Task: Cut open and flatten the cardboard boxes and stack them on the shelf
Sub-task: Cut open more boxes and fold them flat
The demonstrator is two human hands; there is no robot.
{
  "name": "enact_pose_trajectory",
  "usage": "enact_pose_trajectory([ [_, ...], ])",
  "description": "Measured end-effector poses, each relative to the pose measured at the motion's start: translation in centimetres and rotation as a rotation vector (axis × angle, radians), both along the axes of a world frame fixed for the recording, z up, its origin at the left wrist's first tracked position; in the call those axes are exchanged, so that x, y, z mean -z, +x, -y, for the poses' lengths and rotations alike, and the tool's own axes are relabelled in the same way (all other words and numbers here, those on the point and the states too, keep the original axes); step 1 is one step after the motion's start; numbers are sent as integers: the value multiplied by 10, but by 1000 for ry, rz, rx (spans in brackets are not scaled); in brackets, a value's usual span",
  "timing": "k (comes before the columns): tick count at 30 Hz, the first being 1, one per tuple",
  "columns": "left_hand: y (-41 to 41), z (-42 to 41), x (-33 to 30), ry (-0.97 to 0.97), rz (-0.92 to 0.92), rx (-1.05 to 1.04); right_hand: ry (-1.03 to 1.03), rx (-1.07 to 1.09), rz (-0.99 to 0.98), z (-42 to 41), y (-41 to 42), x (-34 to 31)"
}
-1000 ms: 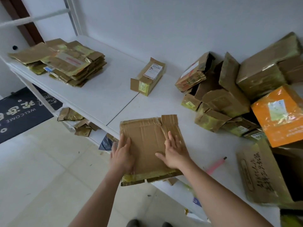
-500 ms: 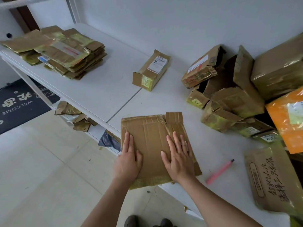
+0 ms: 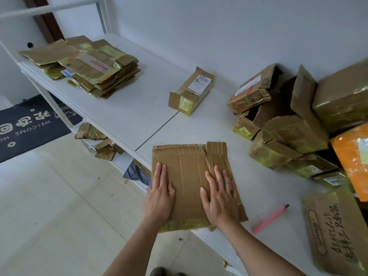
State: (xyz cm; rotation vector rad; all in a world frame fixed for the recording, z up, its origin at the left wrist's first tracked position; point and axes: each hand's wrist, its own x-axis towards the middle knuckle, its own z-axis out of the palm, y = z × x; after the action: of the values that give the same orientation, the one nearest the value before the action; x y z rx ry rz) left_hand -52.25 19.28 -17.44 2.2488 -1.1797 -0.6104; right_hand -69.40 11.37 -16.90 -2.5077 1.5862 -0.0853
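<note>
- Flattened box (image 3: 191, 176): brown, creased, lying flat at the shelf (image 3: 139, 108) front edge.
- Flat stack (image 3: 85, 64): far left of it.
- Uncut boxes (image 3: 284, 124): heaped to its right.

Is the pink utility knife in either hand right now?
No: the pink utility knife lies on the white shelf, while the left hand and right hand press flat on the flattened brown cardboard box.

Soft, even daylight fills the wide-angle view; shadows stay faint, tape on the stack of flattened boxes (image 3: 87, 66) glints, and edges bow outward.
</note>
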Motion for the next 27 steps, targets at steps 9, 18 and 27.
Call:
enact_pose_trajectory([
  [9,21,-13,-53,-91,-831,-549,145,-150,264,8,-8,-16],
  [18,92,-78,-117,-472,-817,-920,386,268,904,-29,91,-88],
  [27,196,-131,-121,-559,-1187,-1019,813,314,1165,-73,244,-108],
])
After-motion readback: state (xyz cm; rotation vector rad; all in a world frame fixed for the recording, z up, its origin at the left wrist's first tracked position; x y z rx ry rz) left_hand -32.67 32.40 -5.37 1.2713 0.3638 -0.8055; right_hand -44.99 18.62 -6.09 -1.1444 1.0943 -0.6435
